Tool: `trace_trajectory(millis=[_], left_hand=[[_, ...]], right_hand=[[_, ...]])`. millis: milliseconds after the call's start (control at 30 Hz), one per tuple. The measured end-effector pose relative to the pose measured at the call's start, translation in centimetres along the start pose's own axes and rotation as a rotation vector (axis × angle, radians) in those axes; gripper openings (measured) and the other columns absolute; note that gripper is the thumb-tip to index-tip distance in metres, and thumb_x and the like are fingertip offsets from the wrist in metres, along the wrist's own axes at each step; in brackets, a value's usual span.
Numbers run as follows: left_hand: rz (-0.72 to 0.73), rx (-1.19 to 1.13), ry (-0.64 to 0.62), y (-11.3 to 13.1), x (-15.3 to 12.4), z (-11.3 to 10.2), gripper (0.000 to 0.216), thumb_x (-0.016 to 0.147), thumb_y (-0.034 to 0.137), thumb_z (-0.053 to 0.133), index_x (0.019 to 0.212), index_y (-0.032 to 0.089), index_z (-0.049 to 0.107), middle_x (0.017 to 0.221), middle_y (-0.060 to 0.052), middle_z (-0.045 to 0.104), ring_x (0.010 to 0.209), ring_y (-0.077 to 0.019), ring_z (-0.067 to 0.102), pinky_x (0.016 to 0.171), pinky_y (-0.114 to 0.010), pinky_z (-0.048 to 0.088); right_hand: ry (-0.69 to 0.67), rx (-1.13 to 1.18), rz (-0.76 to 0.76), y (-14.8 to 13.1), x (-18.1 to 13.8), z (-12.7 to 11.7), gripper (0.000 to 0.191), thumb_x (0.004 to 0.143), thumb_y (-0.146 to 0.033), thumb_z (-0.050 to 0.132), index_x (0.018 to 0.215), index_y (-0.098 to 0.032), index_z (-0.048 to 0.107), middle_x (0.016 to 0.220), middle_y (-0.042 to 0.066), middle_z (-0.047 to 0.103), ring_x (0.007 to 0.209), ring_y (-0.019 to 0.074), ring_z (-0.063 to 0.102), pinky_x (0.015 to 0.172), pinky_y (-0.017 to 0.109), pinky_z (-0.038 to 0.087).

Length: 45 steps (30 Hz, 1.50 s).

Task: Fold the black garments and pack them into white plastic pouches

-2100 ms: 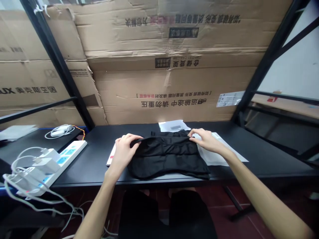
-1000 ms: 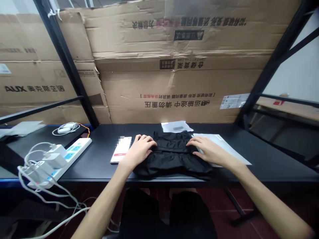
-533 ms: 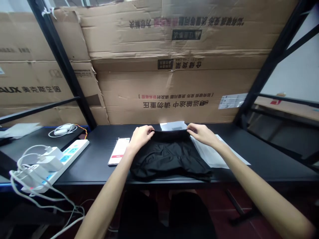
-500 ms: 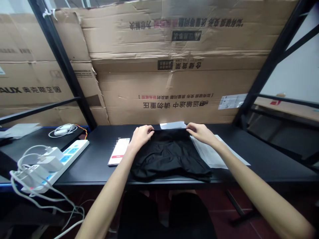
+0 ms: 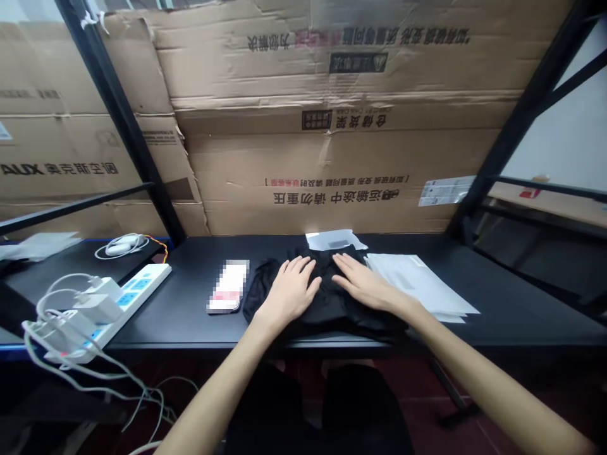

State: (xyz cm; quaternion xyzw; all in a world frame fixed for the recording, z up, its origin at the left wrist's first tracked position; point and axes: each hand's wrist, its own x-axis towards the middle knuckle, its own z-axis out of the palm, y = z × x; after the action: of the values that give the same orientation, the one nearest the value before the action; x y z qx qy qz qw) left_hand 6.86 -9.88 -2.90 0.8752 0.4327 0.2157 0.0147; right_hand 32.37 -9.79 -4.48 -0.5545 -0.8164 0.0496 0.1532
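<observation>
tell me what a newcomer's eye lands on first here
The left hand and right hand lie spread on a crumpled black garment at the middle of a black table. Behind the table, flattened cardboard boxes with printed Chinese text fill the upper view. At far left, a white power strip holds plugged-in chargers with trailing cables.

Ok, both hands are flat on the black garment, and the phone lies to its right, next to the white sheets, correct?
No, the phone lies to the left of the black garment, as the head view shows, while the white sheets are on its right. The rest holds: the left hand and right hand are flat on the garment.
</observation>
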Motion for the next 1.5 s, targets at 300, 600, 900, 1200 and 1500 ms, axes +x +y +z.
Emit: trace_trajectory(millis=[300,600,900,1200,1500], left_hand=[[-0.138,-0.009,-0.127,-1.6,-2.5,2.3,0.065,0.112,0.054,0.038,0.164,0.015,0.044,0.174,-0.014,0.035,0.164,-0.0335,0.027,0.133,-0.058,0.025],[-0.048,-0.180,-0.118,-0.8,-5.0,-0.4,0.059,0.112,0.051,0.043,0.165,0.025,0.043,0.175,-0.007,0.035,0.164,-0.0290,0.030,0.133,-0.053,0.032],[-0.044,-0.124,0.038,-2.7,-8.6,-1.6,0.046,0.112,0.039,0.047,0.156,0.025,0.053,0.163,-0.007,0.055,0.156,-0.0261,0.045,0.131,-0.054,0.038],[-0.049,-0.092,0.045,-2.4,-9.0,-0.9,0.045,0.114,0.037,0.045,0.155,0.023,0.053,0.161,-0.007,0.058,0.152,-0.0240,0.051,0.130,-0.053,0.039],[-0.043,-0.059,0.078,-2.4,-9.1,-0.6,0.045,0.113,0.039,0.045,0.155,0.023,0.054,0.158,-0.006,0.060,0.148,-0.0237,0.056,0.129,-0.051,0.041]], right_hand=[[-0.036,-0.084,0.097,-0.5,-1.5,2.6,0.090,0.104,-0.077,0.029,0.169,-0.016,0.035,0.176,0.018,0.027,0.163,0.0335,0.026,0.133,0.054,0.025],[0.074,0.137,0.023,1.4,-0.6,-1.7,0.053,0.109,-0.055,0.038,0.139,-0.028,0.071,0.149,0.006,0.069,0.139,0.0290,0.063,0.121,0.046,0.048],[0.149,-0.338,0.063,9.3,5.0,-3.3,0.063,0.083,0.000,0.052,0.140,-0.022,0.067,0.136,0.015,0.070,0.117,0.0292,0.070,0.097,0.038,0.054],[0.147,-0.444,0.041,10.6,7.4,-2.1,0.046,0.094,-0.019,0.056,0.138,-0.026,0.067,0.134,0.012,0.069,0.097,0.0253,0.071,0.076,0.032,0.049],[0.432,-0.178,0.132,10.9,9.4,-3.5,0.031,0.098,-0.027,0.050,0.111,-0.022,0.078,0.116,0.012,0.079,0.101,0.0287,0.075,0.084,0.036,0.055]])
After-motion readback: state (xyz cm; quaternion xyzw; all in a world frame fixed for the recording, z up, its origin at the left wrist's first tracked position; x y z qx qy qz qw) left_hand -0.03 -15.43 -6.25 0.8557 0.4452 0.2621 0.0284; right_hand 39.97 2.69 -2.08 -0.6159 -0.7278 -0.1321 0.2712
